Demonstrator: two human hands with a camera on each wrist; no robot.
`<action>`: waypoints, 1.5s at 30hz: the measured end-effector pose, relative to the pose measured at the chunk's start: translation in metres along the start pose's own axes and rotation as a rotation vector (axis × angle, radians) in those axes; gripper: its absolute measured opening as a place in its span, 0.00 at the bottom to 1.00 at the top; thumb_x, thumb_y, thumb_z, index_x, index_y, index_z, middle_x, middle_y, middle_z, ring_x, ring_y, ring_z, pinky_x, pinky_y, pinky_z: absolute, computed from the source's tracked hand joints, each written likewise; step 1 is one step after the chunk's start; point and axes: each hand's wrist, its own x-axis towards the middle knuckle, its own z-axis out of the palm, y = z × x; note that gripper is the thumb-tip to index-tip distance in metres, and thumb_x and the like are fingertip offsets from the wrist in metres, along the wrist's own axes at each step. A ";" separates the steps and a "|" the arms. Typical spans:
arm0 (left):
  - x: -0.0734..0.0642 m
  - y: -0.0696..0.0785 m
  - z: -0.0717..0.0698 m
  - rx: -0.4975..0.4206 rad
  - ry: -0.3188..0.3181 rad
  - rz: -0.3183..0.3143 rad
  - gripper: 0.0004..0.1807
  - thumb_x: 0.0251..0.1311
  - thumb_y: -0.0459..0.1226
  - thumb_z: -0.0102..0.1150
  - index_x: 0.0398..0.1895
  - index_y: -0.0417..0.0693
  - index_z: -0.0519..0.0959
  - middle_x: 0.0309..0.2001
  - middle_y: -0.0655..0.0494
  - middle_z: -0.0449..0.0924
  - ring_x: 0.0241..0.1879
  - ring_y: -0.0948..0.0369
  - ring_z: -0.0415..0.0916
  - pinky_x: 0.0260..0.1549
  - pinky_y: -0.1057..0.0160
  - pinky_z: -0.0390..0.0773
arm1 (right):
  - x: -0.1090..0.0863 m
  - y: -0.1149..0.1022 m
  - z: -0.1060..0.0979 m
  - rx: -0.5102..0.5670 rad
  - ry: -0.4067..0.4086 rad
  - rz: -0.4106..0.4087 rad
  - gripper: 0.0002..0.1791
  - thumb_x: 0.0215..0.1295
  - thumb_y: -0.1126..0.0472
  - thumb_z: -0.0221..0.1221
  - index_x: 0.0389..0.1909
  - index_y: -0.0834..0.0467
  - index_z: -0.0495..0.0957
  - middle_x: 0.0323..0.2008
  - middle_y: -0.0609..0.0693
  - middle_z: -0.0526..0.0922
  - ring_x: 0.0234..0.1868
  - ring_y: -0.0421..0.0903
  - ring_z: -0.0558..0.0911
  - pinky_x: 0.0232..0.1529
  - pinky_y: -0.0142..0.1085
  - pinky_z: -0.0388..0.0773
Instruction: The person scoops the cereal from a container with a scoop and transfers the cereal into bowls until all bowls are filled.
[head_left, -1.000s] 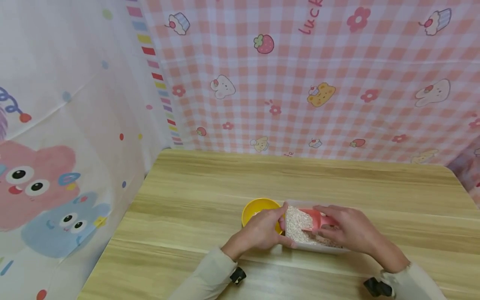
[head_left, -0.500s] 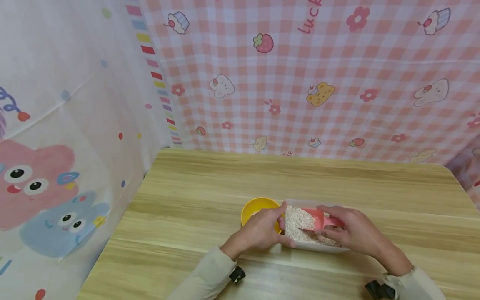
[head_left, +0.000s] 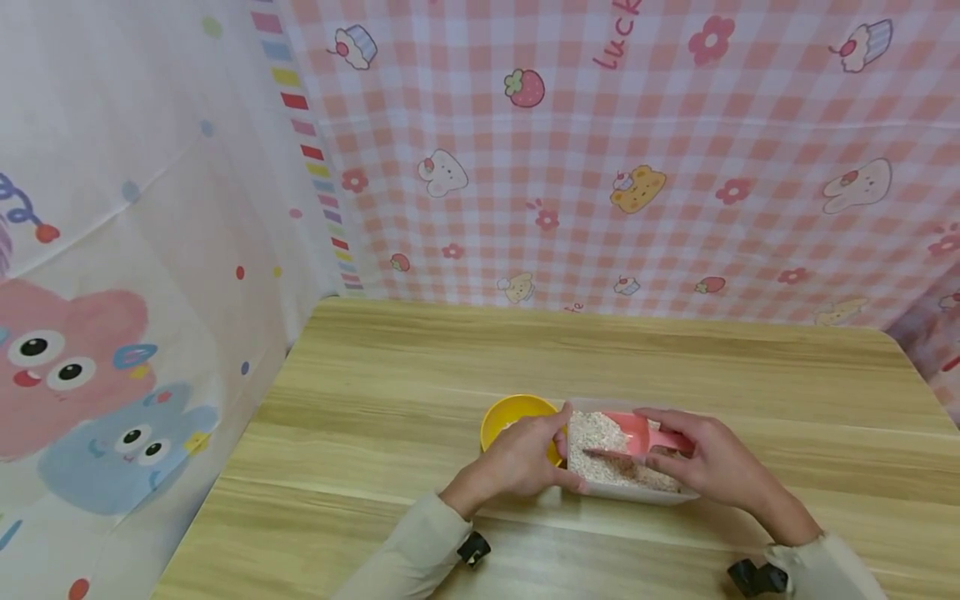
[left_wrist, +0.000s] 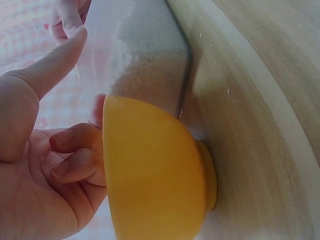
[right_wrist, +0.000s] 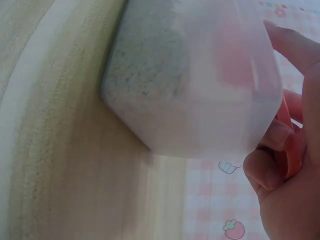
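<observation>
In the head view, a translucent plastic box (head_left: 637,493) holds pale flakes (head_left: 596,433) that look like oats. My right hand (head_left: 708,450) grips the handle of a pink scoop (head_left: 637,433), whose blade sits in the flakes. The right wrist view shows fingers curled round the scoop's handle (right_wrist: 295,150) at the box's rim. My left hand (head_left: 521,458) holds the left end of the box, thumb and index finger spread across it. Just left of the box stands a yellow bowl (left_wrist: 155,175), partly hidden by that hand, with some pale bits inside.
Everything stands on a wooden table (head_left: 405,375). A pink checked cloth (head_left: 585,150) hangs behind it and a white printed cloth (head_left: 187,250) on the left. A few stray flakes (left_wrist: 229,93) lie on the tabletop near the box.
The scoop has shifted slightly to the right and tilted, so more of its blade shows above the flakes. My left hand, the box and the bowl have stayed in place.
</observation>
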 end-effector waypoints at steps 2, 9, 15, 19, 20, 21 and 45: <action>0.000 -0.001 0.001 -0.001 0.002 0.002 0.57 0.47 0.52 0.76 0.76 0.42 0.56 0.31 0.65 0.74 0.21 0.68 0.59 0.23 0.72 0.63 | -0.001 0.000 0.000 0.018 -0.006 0.015 0.28 0.59 0.61 0.70 0.61 0.59 0.77 0.25 0.40 0.72 0.21 0.30 0.64 0.20 0.29 0.66; 0.000 0.000 0.000 -0.006 0.009 0.002 0.58 0.46 0.52 0.77 0.77 0.43 0.56 0.31 0.65 0.74 0.21 0.68 0.59 0.23 0.72 0.63 | -0.002 0.002 0.003 0.031 0.018 0.043 0.28 0.59 0.60 0.70 0.61 0.57 0.77 0.28 0.42 0.74 0.21 0.31 0.64 0.20 0.29 0.65; -0.002 0.000 0.001 -0.017 0.012 -0.007 0.59 0.46 0.52 0.77 0.78 0.45 0.54 0.33 0.66 0.73 0.22 0.68 0.60 0.22 0.72 0.63 | -0.003 0.002 0.005 0.067 0.036 0.016 0.28 0.59 0.62 0.70 0.62 0.58 0.76 0.27 0.42 0.73 0.19 0.30 0.64 0.18 0.29 0.66; -0.002 0.000 0.002 -0.022 0.020 -0.001 0.59 0.45 0.52 0.78 0.77 0.44 0.54 0.34 0.66 0.73 0.23 0.68 0.61 0.25 0.72 0.65 | -0.003 0.003 0.006 0.102 0.035 0.010 0.29 0.59 0.65 0.69 0.63 0.59 0.75 0.28 0.43 0.75 0.18 0.29 0.65 0.17 0.29 0.67; -0.003 0.000 0.001 -0.024 0.023 -0.001 0.59 0.45 0.52 0.78 0.77 0.44 0.54 0.34 0.66 0.73 0.23 0.68 0.61 0.26 0.72 0.66 | -0.003 0.003 0.006 0.107 0.034 0.010 0.29 0.59 0.65 0.69 0.63 0.59 0.75 0.27 0.43 0.74 0.18 0.29 0.65 0.17 0.29 0.67; -0.003 -0.001 0.001 -0.024 0.025 0.001 0.59 0.45 0.52 0.78 0.77 0.44 0.55 0.34 0.66 0.73 0.24 0.68 0.61 0.26 0.72 0.66 | -0.004 0.003 0.007 0.111 0.034 0.015 0.29 0.59 0.65 0.69 0.63 0.59 0.75 0.26 0.42 0.73 0.18 0.29 0.65 0.17 0.29 0.68; -0.024 -0.019 -0.023 -0.176 0.146 0.016 0.47 0.53 0.53 0.73 0.73 0.45 0.64 0.45 0.53 0.77 0.24 0.66 0.63 0.23 0.70 0.66 | -0.005 0.005 0.009 0.117 0.059 0.012 0.26 0.61 0.63 0.68 0.61 0.58 0.77 0.17 0.35 0.63 0.17 0.30 0.63 0.16 0.29 0.65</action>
